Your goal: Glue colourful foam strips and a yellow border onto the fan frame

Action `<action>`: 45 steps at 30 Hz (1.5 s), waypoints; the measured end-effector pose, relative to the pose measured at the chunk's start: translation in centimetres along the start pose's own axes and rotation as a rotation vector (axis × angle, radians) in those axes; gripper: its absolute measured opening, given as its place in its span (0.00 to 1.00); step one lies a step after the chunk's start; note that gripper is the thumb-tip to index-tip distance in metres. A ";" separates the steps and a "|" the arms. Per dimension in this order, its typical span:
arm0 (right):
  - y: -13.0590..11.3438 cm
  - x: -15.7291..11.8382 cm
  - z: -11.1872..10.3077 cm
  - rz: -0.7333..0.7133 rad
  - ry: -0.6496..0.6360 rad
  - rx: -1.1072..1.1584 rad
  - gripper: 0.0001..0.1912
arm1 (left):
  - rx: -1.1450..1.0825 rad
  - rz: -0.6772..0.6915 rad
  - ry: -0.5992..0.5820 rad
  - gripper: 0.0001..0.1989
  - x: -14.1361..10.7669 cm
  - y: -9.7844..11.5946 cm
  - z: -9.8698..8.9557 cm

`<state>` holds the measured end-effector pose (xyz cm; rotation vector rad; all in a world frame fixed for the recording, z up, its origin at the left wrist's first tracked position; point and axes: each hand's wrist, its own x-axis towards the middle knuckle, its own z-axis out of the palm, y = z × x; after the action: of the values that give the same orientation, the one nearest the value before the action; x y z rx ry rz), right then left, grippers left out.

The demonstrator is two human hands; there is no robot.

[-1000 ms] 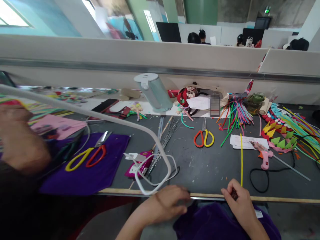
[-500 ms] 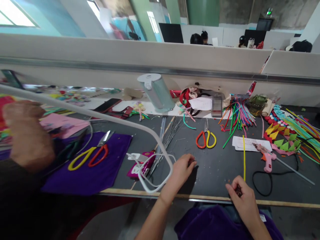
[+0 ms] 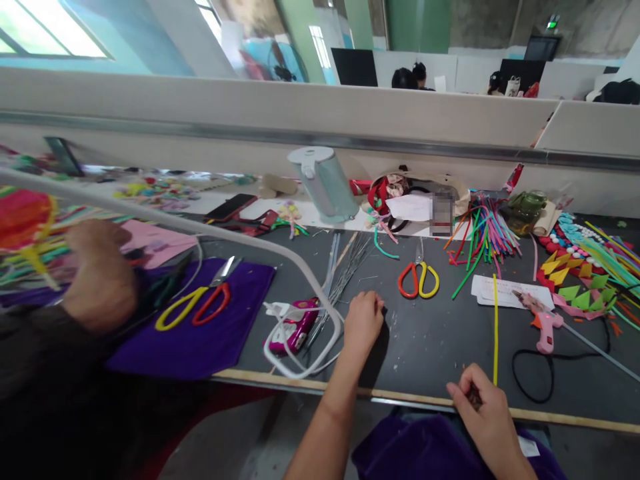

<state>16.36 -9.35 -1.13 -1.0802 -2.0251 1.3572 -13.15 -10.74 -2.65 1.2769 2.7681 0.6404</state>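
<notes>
My left hand rests on the dark table with its fingers curled in, and whatever they hold, if anything, is hidden. Near the table's front edge, my right hand is closed around something small and brownish that I cannot make out. Between the hands and farther back lie scissors with one red and one yellow handle. A yellow pipe cleaner stretches toward the edge just beyond my right hand. Left of my left hand are a bundle of thin wires and a magenta glue gun.
A white cable loops across the left side. Beyond it, a co-worker's hand is over a purple cloth with other scissors. A pink glue gun lies right, and a kettle stands behind.
My left hand has shifted slightly away from me, and its fingers are now turned more out of sight. The right hand stays near the edge. The co-worker's hand shows more clearly, beside an orange-red piece.
</notes>
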 end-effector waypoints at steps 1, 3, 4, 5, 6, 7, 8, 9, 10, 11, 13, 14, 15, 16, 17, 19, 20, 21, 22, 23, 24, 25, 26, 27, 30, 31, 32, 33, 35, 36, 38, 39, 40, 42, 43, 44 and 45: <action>0.0 0.0 0.0 0.006 -0.001 -0.002 0.19 | -0.007 -0.008 0.017 0.08 -0.1 -0.2 -0.2; -0.1 0.0 0.1 0.011 -0.012 0.002 0.20 | -0.021 -0.026 0.041 0.12 -0.1 -0.4 -0.3; -0.1 0.0 0.2 0.011 -0.019 0.006 0.20 | -0.026 -0.034 0.047 0.13 0.1 -0.4 -0.3; -0.2 0.0 0.3 0.009 -0.026 0.010 0.20 | -0.030 -0.040 0.050 0.15 0.4 -0.3 -0.2; -0.3 0.0 0.4 0.006 -0.033 0.012 0.20 | -0.032 -0.045 0.049 0.15 0.9 -0.2 0.0; -0.3 -0.1 0.5 0.004 -0.040 0.013 0.19 | -0.032 -0.053 0.047 0.14 1.4 0.0 0.2; -0.3 -0.1 0.5 0.003 -0.043 0.012 0.19 | -0.030 -0.061 0.043 0.13 2.0 0.2 0.3; -0.3 -0.2 0.6 0.005 -0.046 0.010 0.19 | -0.026 -0.072 0.039 0.11 2.7 0.4 0.5; -0.2 -0.2 0.6 0.008 -0.049 0.008 0.19 | -0.021 -0.084 0.034 0.09 3.4 0.6 0.6; -0.1 -0.3 0.5 0.011 -0.047 0.006 0.19 | -0.014 -0.097 0.026 0.07 4.0 0.8 0.8; 0.2 -0.4 0.5 0.014 -0.038 0.003 0.19 | 0.004 -0.133 0.007 0.06 5.2 1.1 1.0; 0.3 -0.4 0.4 0.012 -0.033 0.002 0.19 | 0.013 -0.153 -0.003 0.06 5.7 1.2 1.0; 0.5 -0.5 0.4 0.009 -0.035 0.002 0.19 | 0.020 -0.171 -0.013 0.08 6.1 1.3 1.1; 0.6 -0.5 0.4 0.006 -0.040 0.004 0.19 | 0.025 -0.185 -0.025 0.11 6.4 1.5 1.1; 0.8 -0.5 0.4 0.002 -0.052 0.007 0.19 | 0.024 -0.192 -0.039 0.13 6.6 1.6 1.1; 1.0 -0.5 0.5 -0.003 -0.075 0.012 0.19 | 0.008 -0.187 -0.069 0.16 6.6 1.8 0.9; 1.0 -0.5 0.6 -0.005 -0.087 0.013 0.19 | -0.009 -0.176 -0.084 0.17 6.4 2.0 0.8; 1.0 -0.5 0.6 -0.005 -0.093 0.013 0.19 | -0.032 -0.162 -0.098 0.15 6.0 2.1 0.7; 1.0 -0.5 0.7 -0.003 -0.091 0.010 0.19 | -0.061 -0.147 -0.109 0.14 5.4 2.2 0.6; 1.0 -0.5 0.7 0.000 -0.088 0.008 0.19 | -0.095 -0.131 -0.116 0.11 4.7 2.3 0.5; 1.0 -0.5 0.8 0.002 -0.083 0.005 0.19 | -0.136 -0.116 -0.119 0.07 3.8 2.4 0.4; 0.9 -0.5 0.8 0.004 -0.078 0.002 0.19 | -0.182 -0.102 -0.116 0.07 2.9 2.5 0.4; 0.8 -0.4 0.7 0.003 -0.071 0.000 0.19 | -0.234 -0.092 -0.111 0.09 1.9 2.6 0.4; 0.7 -0.3 0.7 0.001 -0.069 -0.002 0.19 | -0.290 -0.086 -0.104 0.11 1.1 2.8 0.5; 0.3 -0.1 0.7 -0.014 -0.068 -0.005 0.19 | -0.484 -0.081 -0.058 0.09 -0.6 3.4 1.0; 0.1 0.0 0.8 -0.019 -0.062 -0.006 0.18 | -0.555 -0.084 -0.034 0.06 -0.8 3.7 1.3; 0.0 0.0 0.8 -0.023 -0.056 -0.007 0.18 | -0.626 -0.089 -0.005 0.05 -0.8 3.9 1.6; -0.1 0.1 0.8 -0.025 -0.049 -0.009 0.18 | -0.695 -0.098 0.025 0.07 -0.8 4.1 1.9; -0.3 0.1 0.9 -0.024 -0.042 -0.008 0.18 | -0.822 -0.128 0.086 0.12 -0.3 4.4 2.5; -0.4 0.1 0.9 -0.021 -0.041 -0.006 0.18 | -0.879 -0.150 0.118 0.14 0.0 4.5 2.8; -0.6 0.1 0.9 -0.011 -0.037 0.005 0.17 | -0.979 -0.215 0.193 0.15 1.0 4.4 3.3; -0.7 0.2 0.9 -0.008 -0.036 0.013 0.17 | -1.020 -0.257 0.239 0.15 1.7 4.3 3.5; -0.8 0.2 0.9 -0.005 -0.037 0.021 0.16 | -1.054 -0.304 0.291 0.15 2.6 4.1 3.6; -1.2 0.3 1.0 -0.001 -0.042 0.031 0.14 | -1.103 -0.406 0.399 0.16 4.9 3.4 3.6; -1.3 0.3 1.1 0.000 -0.045 0.032 0.14 | -1.117 -0.456 0.452 0.16 6.2 3.0 3.6; -1.4 0.4 1.2 0.001 -0.049 0.029 0.14 | -1.126 -0.503 0.503 0.16 7.5 2.5 3.4; -1.4 0.4 1.2 0.001 -0.060 0.026 0.14 | -1.132 -0.542 0.553 0.18 8.8 2.0 3.2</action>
<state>14.75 -9.94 -0.29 -1.0412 -2.0441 1.4285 -16.96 -1.98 -3.59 0.1084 2.0915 2.2083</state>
